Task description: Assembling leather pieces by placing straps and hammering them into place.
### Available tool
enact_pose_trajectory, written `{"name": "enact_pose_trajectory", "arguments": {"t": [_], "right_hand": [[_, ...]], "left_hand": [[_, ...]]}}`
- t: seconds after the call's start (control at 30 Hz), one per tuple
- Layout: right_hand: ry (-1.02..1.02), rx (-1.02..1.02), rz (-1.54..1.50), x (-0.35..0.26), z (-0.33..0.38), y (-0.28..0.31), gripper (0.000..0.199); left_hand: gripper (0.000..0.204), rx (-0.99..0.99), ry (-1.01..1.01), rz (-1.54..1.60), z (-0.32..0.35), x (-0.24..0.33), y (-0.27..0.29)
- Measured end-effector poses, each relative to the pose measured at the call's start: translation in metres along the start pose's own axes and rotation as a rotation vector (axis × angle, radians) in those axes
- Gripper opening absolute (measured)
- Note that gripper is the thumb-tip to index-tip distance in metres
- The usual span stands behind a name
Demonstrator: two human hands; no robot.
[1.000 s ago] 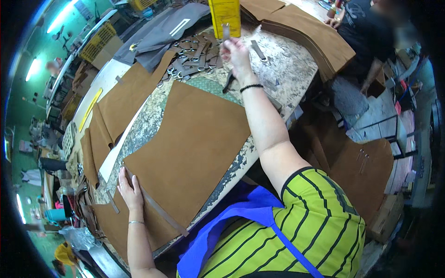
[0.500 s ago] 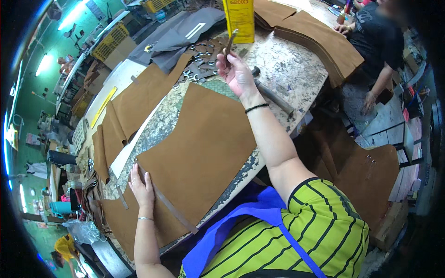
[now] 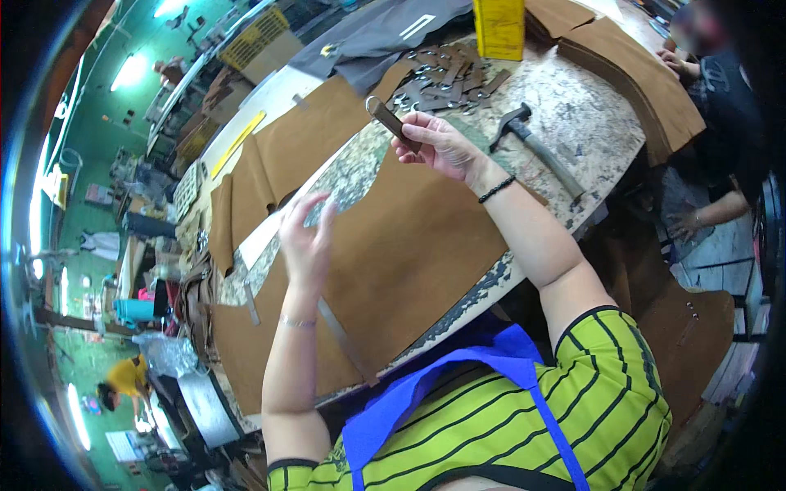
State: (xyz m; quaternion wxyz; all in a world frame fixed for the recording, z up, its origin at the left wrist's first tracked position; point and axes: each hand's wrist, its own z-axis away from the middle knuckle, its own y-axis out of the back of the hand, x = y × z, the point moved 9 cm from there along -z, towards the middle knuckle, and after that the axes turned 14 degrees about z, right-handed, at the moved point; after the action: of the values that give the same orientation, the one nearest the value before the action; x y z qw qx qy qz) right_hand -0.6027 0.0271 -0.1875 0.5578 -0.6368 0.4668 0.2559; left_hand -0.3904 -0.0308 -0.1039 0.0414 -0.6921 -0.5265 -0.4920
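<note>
The person stands at the counter (image 3: 589, 114) with a small brown strap piece (image 3: 391, 123), metal-tipped at one end, pinched between the fingers of the right hand (image 3: 438, 147) and held up over the large brown leather panel (image 3: 409, 245). The left hand (image 3: 304, 237) is raised above that panel, fingers loosely spread and empty, blurred enough that I cannot tell whether it touches anything. Beyond the right hand lies a heap of similar dark cut pieces (image 3: 446, 78), a hammer (image 3: 536, 147) just to the right of the wrist, and a yellow box (image 3: 499, 29) at the far edge. As I judge it, the step in hand is looking over one picked piece. The next move seems to call for both hands meeting on it, the free one steadying the loose end.
</note>
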Motion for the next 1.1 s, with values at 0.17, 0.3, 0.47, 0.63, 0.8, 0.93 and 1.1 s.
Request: {"name": "enact_pose_trajectory", "arguments": {"t": [0.17, 0.3, 0.47, 0.63, 0.8, 0.93, 1.1], "right_hand": [[-0.066, -0.045, 0.078, 0.017, -0.006, -0.011, 0.015], [-0.08, -0.044, 0.092, 0.015, -0.005, -0.01, 0.016], [-0.088, -0.097, 0.139, 0.016, 0.0, -0.021, 0.019], [-0.241, -0.116, 0.029, 0.026, 0.006, -0.03, 0.024], [-0.183, -0.026, -0.061, 0.027, 0.001, -0.012, 0.021], [-0.114, 0.031, 0.121, 0.018, -0.002, 0.001, 0.018], [-0.18, 0.153, 0.025, 0.019, -0.001, 0.007, 0.024]], "left_hand": [[0.022, 0.08, 0.101, 0.333, -0.049, 0.005, -0.048], [0.021, 0.123, 0.079, 0.457, -0.055, 0.007, -0.059], [0.02, 0.188, 0.071, 0.403, -0.055, 0.007, -0.058], [0.02, 0.16, 0.125, 0.388, -0.053, 0.0, -0.062], [0.023, 0.064, 0.164, 0.658, -0.048, -0.005, -0.068], [0.023, 0.065, 0.249, 0.717, -0.034, -0.009, -0.066], [0.022, 0.186, 0.302, 0.742, -0.02, -0.026, -0.05]]}}
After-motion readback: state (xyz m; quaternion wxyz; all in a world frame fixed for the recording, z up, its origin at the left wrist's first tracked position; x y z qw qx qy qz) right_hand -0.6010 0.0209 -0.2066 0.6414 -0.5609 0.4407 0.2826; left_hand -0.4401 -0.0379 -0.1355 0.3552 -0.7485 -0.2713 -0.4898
